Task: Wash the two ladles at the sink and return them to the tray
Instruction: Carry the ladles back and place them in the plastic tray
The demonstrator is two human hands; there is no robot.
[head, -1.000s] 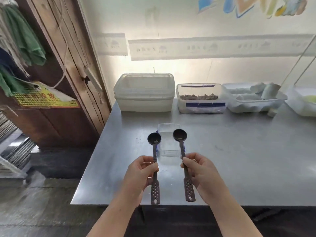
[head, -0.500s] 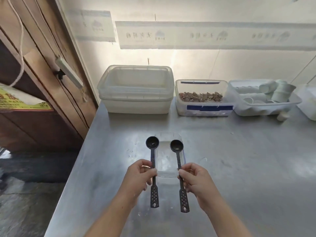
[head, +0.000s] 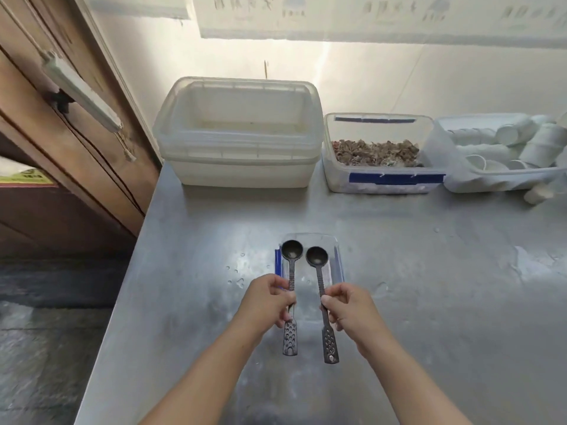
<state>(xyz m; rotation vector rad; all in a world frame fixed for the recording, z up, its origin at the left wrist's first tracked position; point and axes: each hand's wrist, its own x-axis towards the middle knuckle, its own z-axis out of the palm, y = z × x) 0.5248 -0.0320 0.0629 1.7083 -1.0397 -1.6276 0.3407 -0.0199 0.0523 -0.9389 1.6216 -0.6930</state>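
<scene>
I hold two dark ladles with perforated handle ends over a steel table. My left hand (head: pixel 267 299) grips the left ladle (head: pixel 291 262) at mid-handle; my right hand (head: pixel 348 308) grips the right ladle (head: pixel 319 271) the same way. Both bowls point away from me and hover over a small clear tray (head: pixel 336 259) with blue side clips that lies on the table. Whether the bowls touch the tray I cannot tell.
The steel table (head: pixel 429 286) has water drops left of the tray. Along the wall stand stacked white tubs (head: pixel 239 142), a clear box of brown bits (head: pixel 380 154) and a tray of white cups (head: pixel 503 154). A wooden door (head: pixel 61 118) and the table's left edge are nearby.
I have come closer to the table and lowered both ladles. Their bowls now sit over the small clear tray, closer together than before.
</scene>
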